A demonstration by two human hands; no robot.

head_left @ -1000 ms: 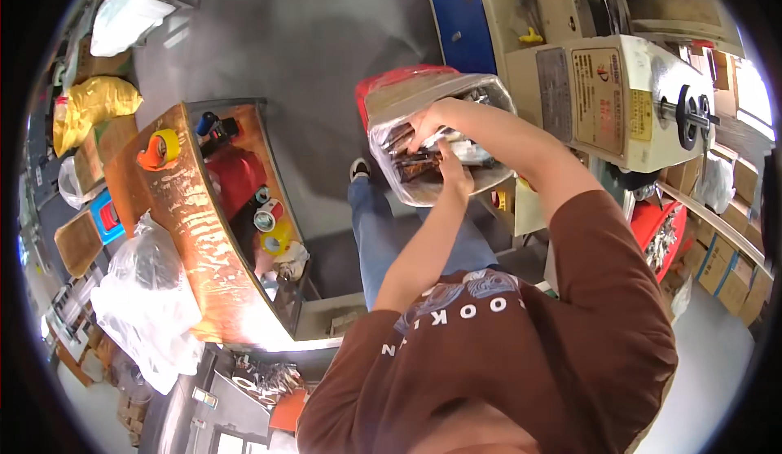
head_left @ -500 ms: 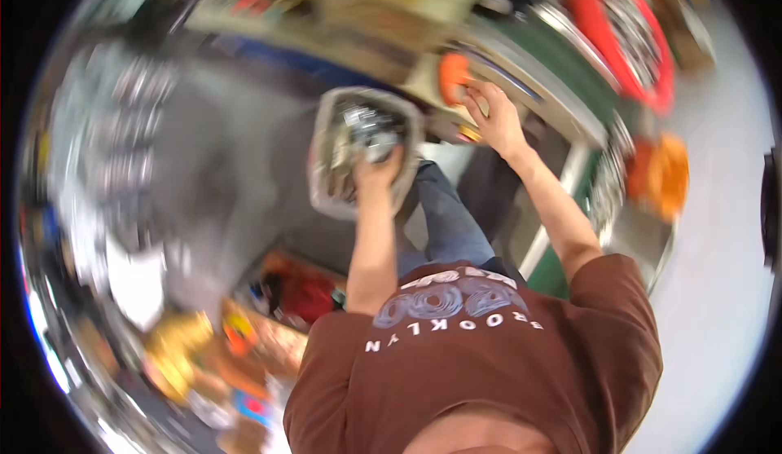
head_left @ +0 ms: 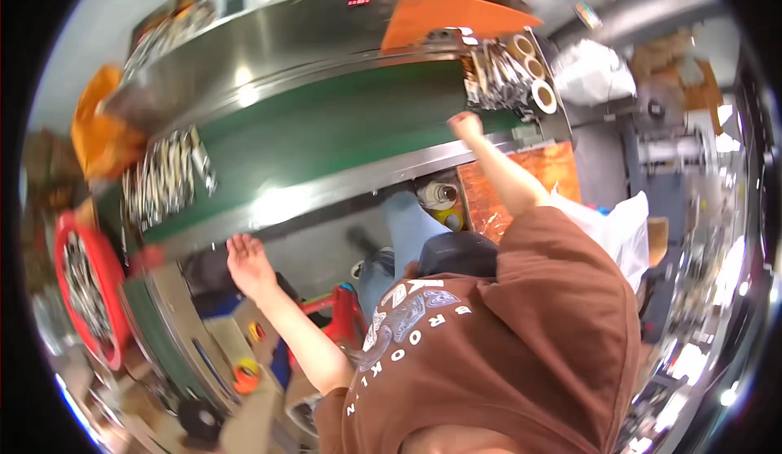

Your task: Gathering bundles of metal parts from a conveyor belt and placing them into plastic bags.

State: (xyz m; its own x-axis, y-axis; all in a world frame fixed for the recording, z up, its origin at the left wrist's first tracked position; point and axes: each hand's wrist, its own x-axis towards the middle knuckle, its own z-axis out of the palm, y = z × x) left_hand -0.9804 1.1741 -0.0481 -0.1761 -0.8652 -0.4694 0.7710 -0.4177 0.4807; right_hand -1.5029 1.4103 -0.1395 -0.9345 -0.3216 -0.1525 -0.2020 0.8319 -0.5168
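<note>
My left hand (head_left: 251, 266) is raised at the near edge of a green conveyor belt (head_left: 326, 128), palm up with fingers stretched out and nothing in it. My right hand (head_left: 466, 125) is over the belt's near edge further right, its fingers curled in; whether they hold anything is hidden. Beyond it, a bundle of slim silvery and white pieces (head_left: 497, 79) lies on the belt beside rolls of tape (head_left: 543, 95). A row of similar slim silvery pieces (head_left: 167, 177) lies on the belt's left end, past my left hand.
A red tub (head_left: 116, 323) of silvery pieces stands at the left. An orange tape dispenser (head_left: 244, 375) lies at the lower left. An orange-brown board (head_left: 521, 185) and white plastic bag (head_left: 623, 234) are at my right. A metal machine housing (head_left: 285, 34) runs behind the belt.
I have turned to the right to face the belt. My left hand has come out of the pale bin of metal parts, and my right hand has let go of the orange tape dispenser.
</note>
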